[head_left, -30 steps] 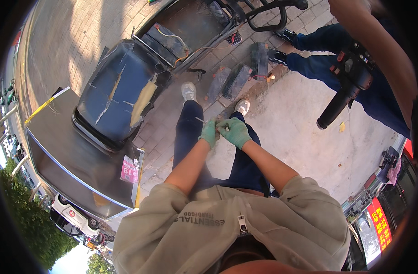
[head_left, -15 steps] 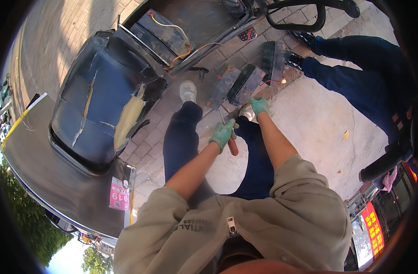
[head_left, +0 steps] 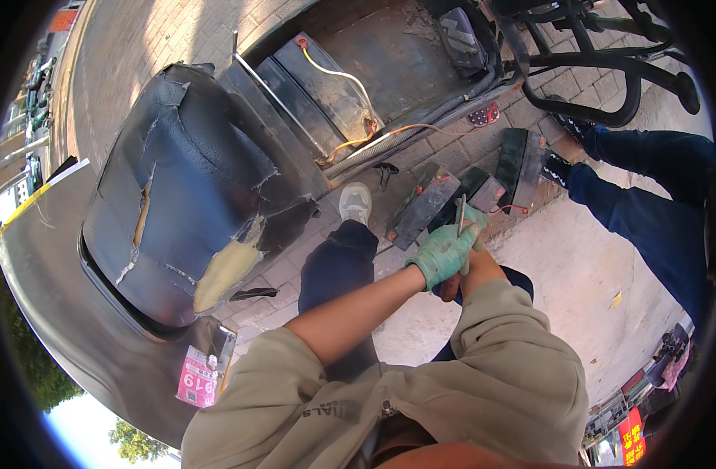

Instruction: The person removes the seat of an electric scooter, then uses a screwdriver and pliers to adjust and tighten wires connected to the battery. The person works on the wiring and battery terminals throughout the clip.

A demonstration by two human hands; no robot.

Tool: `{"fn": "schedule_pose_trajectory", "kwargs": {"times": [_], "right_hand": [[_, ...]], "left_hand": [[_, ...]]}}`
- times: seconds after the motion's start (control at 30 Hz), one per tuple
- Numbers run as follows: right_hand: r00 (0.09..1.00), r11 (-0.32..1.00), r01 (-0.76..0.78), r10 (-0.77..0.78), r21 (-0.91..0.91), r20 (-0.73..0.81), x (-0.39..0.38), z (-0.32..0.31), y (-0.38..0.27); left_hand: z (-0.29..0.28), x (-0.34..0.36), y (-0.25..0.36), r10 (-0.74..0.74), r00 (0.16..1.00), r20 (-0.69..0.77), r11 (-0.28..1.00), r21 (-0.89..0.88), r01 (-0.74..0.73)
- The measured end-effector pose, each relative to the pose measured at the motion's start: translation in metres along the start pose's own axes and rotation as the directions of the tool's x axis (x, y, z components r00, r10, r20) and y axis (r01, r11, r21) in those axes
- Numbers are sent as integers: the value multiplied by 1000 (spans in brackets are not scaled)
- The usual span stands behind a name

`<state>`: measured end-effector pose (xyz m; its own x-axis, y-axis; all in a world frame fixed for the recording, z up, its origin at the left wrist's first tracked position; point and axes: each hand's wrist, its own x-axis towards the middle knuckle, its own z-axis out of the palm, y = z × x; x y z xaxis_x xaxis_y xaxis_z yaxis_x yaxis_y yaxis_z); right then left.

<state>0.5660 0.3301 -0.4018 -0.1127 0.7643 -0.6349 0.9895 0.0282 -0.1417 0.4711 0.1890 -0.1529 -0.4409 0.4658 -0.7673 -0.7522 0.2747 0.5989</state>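
Observation:
My left hand (head_left: 442, 255), in a green glove, is closed round a tool with a reddish-brown handle (head_left: 450, 288) and a thin metal shaft (head_left: 462, 213) that points up. Close behind it, my right hand (head_left: 475, 218), also gloved in green, is partly hidden; its fingers look curled, and what they hold does not show. Just beyond the hands, three dark block batteries stand on the ground: a left one (head_left: 425, 205), a middle one (head_left: 483, 190) partly covered by my hands, and a right one (head_left: 520, 170). Short red wires lie on them.
An open vehicle compartment (head_left: 381, 47) holds more batteries (head_left: 317, 92) with yellow and orange wires. A torn black seat (head_left: 186, 180) leans at the left. Another person's legs (head_left: 631, 180) stand at the right, below a black metal frame (head_left: 600, 70). My shoe (head_left: 355, 202) rests on the paving.
The view has shifted left, so the scene sits further right. My two hands have come together, the left hand with the tool now against the right one.

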Motion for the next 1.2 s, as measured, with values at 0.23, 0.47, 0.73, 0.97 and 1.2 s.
{"fn": "schedule_pose_trajectory", "kwargs": {"times": [0.23,0.47,0.73,0.97,1.2], "right_hand": [[997,998,-37,32,-58,-71,0,-3,-24],[999,999,2,0,42,-50,-14,-23,-20],[1000,992,1,1,127,-21,-21,-20,8],[974,880,-115,10,461,225,-36,-35,36],[998,966,-54,42,251,52,-85,-85,34]], "left_hand": [[13,7,-23,-138,981,135,990,24,136],[25,-7,-46,-264,949,170,964,63,257],[17,-4,-41,-243,962,129,970,56,237],[16,7,-50,-307,950,65,952,17,306],[-11,-6,-99,-353,916,-188,935,-44,352]]}}
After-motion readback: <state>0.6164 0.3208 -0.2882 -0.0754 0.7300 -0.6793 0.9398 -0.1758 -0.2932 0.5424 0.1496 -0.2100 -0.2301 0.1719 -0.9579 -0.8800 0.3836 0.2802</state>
